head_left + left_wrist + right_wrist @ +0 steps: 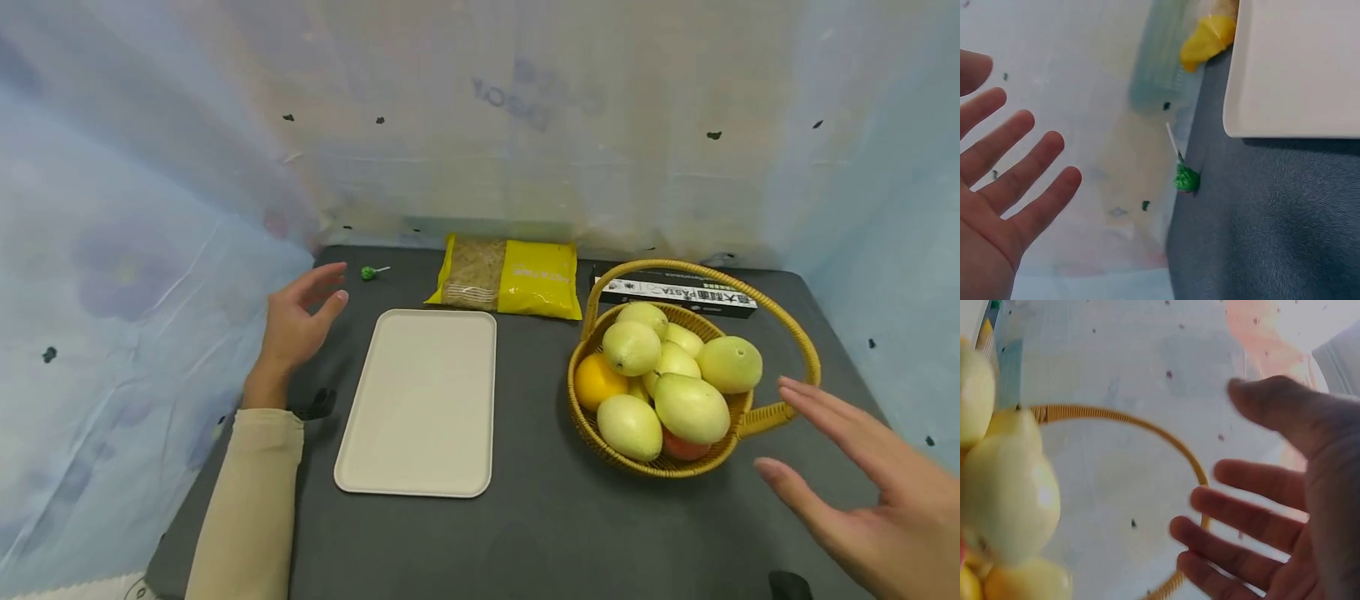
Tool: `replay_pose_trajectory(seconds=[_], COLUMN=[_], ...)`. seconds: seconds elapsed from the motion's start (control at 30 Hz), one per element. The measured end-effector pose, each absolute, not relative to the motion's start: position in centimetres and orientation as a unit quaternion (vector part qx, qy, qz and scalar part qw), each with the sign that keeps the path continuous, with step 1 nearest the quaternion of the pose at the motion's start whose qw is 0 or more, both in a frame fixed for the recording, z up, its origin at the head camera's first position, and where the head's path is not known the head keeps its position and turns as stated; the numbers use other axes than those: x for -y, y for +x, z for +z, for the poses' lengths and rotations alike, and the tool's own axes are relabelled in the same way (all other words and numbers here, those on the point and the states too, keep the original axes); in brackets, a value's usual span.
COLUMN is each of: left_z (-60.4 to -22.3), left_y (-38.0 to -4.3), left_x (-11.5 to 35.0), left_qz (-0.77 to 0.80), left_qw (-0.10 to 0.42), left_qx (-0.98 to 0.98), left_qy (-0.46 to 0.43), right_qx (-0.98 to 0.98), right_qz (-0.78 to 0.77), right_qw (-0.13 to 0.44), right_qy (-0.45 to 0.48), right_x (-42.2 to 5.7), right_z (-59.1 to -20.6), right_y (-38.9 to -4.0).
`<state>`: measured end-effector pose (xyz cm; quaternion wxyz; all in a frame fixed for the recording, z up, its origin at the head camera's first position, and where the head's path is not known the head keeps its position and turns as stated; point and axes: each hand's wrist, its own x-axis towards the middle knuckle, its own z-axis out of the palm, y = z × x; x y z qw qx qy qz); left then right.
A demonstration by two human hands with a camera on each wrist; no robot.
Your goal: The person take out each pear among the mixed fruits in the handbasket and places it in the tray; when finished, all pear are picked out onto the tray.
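My left hand (298, 321) hovers left of a cream tray (420, 400), its fingers spread and holding nothing. Just beyond its fingertips lies a green-wrapped lollipop (368, 272), its white stick pointing right; the left wrist view shows the same lollipop (1186, 178) near the table edge. On the other side, my right hand (892, 492) is held with fingers extended beside the handle of a wicker basket (660, 471). Pale yellow-green melons (692, 408), an orange (600, 382) and a red fruit (685, 448) fill that basket. In the right wrist view, the fingers overlap the basket handle (1147, 426).
Behind the tray lies a yellow bag of pasta (540, 279). A black pasta box (675, 292) rests behind the basket, partly hidden by its handle. Pale curtains (525, 125) hang around the back and sides of the dark grey table (555, 533).
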<state>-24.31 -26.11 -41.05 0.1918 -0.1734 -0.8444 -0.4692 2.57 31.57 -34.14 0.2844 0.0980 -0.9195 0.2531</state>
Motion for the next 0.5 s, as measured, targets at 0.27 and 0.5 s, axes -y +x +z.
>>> replay_pose_trajectory(seconds=[0.27,0.5], left_z=[-42.6,-43.4], left_y=[-27.4,-28.7], left_x=[26.1,26.5], left_qz=[-0.409,-0.335], left_qw=[0.089,-0.036], left_qx=[0.893,0.929], left_qy=[-0.166,-0.152], right_qx=[0.928,0.959], right_qz=[0.212,0.173], right_qw=[0.275,0.21], right_qy=[0.134,0.075], right_x=[-29.7,-29.2], right_z=[-34.3,-35.3], right_y=[-0.5,-2.2])
